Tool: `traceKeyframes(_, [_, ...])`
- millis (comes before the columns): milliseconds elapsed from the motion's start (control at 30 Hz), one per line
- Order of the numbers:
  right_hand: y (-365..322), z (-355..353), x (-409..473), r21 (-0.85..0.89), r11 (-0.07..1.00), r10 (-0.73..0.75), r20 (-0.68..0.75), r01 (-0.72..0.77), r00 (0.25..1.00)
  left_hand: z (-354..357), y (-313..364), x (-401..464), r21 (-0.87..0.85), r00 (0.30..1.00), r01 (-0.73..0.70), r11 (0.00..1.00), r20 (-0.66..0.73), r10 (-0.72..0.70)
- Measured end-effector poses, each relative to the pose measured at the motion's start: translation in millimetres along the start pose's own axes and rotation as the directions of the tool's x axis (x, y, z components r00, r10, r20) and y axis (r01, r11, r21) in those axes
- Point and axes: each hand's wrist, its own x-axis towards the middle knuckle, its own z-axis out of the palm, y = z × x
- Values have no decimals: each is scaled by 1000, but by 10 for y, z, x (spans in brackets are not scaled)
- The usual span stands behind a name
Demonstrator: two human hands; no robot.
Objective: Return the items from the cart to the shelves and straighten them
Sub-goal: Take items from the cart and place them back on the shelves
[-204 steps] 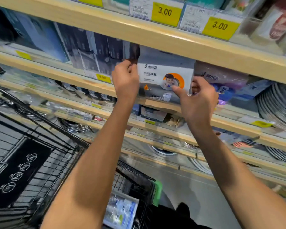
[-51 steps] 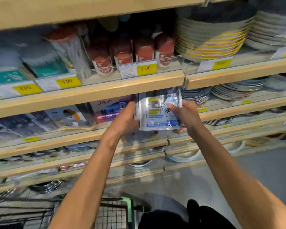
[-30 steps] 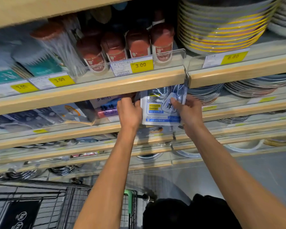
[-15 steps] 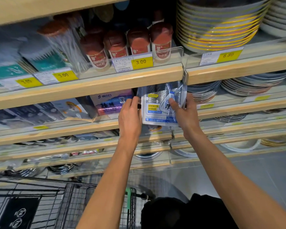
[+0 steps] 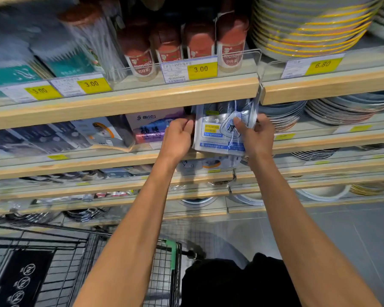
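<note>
A clear plastic packet (image 5: 217, 134) with blue and yellow print stands upright at the front of the second wooden shelf (image 5: 98, 165), its top under the shelf above. My left hand (image 5: 177, 138) grips its left edge with curled fingers. My right hand (image 5: 256, 138) holds its right side, thumb across the front. A purple and white box (image 5: 151, 127) sits just left of the packet. The black wire cart (image 5: 80, 262) stands at the lower left, with a green handle end (image 5: 172, 251).
The shelf above holds red-capped jars (image 5: 166, 47) and yellow-rimmed stacked plates (image 5: 308, 23) behind yellow price tags (image 5: 201, 69). More plate stacks (image 5: 341, 111) fill the second shelf to the right. Lower shelves carry boxes and bowls. Grey floor lies at the lower right.
Both hands have kept their hold on the packet and nudged it slightly on the shelf; my left hand has shifted from beside the packet to its left edge.
</note>
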Motion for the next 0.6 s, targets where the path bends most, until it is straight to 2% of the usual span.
traceKeyframes(67, [-13, 62, 84, -80, 996, -31, 11, 32, 999, 14, 43, -4, -148, 990, 124, 981, 91, -112])
traceKeyframes(133, [-25, 112, 171, -208, 974, -83, 40, 90, 996, 24, 31, 43, -142, 985, 148, 979, 113, -132])
traceKeyframes(200, [-29, 134, 237, -292, 949, -107, 58, 119, 993, 14, -11, 96, 115, 995, 88, 989, 29, -92])
traceKeyframes(267, [-22, 144, 270, -328, 934, -124, 66, 139, 990, 4, 7, 117, 366, 994, 46, 930, -108, -6])
traceKeyframes(333, [0, 165, 261, -331, 927, -166, 63, 178, 984, 5, 122, 55, 480, 988, 17, 877, -143, 60])
traceKeyframes(400, [26, 179, 206, -396, 894, -202, 64, 211, 977, 56, 194, -13, 525, 992, 5, 851, -107, 60])
traceKeyframes(500, [63, 122, 125, -536, 794, -204, 211, 288, 956, 142, 144, -99, 418, 999, 7, 909, -50, 16])
traceKeyframes(600, [81, -60, 73, -486, 807, -95, 455, 336, 885, 157, 53, -152, 230, 992, -23, 973, -113, 50])
